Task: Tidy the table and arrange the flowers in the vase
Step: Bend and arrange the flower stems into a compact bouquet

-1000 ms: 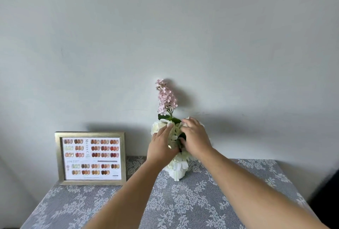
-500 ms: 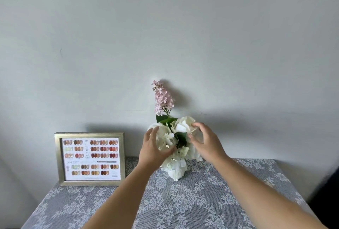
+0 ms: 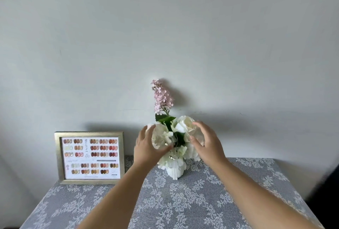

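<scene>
Hands cup the white flowers (image 3: 176, 133) in the vase (image 3: 175, 172): left hand (image 3: 146, 146) and right hand (image 3: 206, 144) spread wide. Picture frame (image 3: 89, 157) stands left on the surface (image 3: 165, 203).

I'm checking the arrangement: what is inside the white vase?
The white vase holds white flowers and a taller pink flower sprig with green leaves. The stems and the vase mouth are covered by blooms.

Left hand (image 3: 146, 148), right hand (image 3: 207, 144): grips spread, palms facing inward.
</scene>
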`<state>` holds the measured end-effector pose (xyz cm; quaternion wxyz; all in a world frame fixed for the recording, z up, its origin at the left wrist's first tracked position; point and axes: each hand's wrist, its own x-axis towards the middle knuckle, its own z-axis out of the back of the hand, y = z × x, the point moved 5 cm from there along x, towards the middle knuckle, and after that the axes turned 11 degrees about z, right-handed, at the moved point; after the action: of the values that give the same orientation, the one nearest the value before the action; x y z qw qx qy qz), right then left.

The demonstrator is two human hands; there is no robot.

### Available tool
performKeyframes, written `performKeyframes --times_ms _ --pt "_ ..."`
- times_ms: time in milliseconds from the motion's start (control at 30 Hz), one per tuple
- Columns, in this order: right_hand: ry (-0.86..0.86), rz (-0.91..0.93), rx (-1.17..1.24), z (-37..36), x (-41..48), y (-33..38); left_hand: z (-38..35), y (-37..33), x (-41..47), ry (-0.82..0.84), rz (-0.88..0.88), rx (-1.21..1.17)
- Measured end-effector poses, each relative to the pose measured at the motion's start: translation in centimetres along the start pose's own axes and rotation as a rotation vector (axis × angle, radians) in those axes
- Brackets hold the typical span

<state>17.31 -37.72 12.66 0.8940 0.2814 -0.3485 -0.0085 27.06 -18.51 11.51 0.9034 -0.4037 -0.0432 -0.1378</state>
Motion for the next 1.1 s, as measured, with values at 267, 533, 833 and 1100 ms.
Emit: performKeyframes --times_ms 267,533,833,1100 --pt "0.099 -0.097 0.186 -2.7 -2.3 0.4 -0.8 -0.5 -0.4 0.096 -0.066 -0.104" --pt "0.026 -0.017 0.03 -0.2 -1.2 0.3 0.0 -0.2 0.0 0.052 -0.051 -0.029" --pt "0.232 0.138 -0.154 -1.4 -0.5 0.8 -0.6 0.0 -0.9 0.103 -0.039 -0.058" --pt "0.109 0.135 -0.16 -0.6 1.4 1.4 0.5 -0.1 -0.6 0.066 -0.062 -0.032"
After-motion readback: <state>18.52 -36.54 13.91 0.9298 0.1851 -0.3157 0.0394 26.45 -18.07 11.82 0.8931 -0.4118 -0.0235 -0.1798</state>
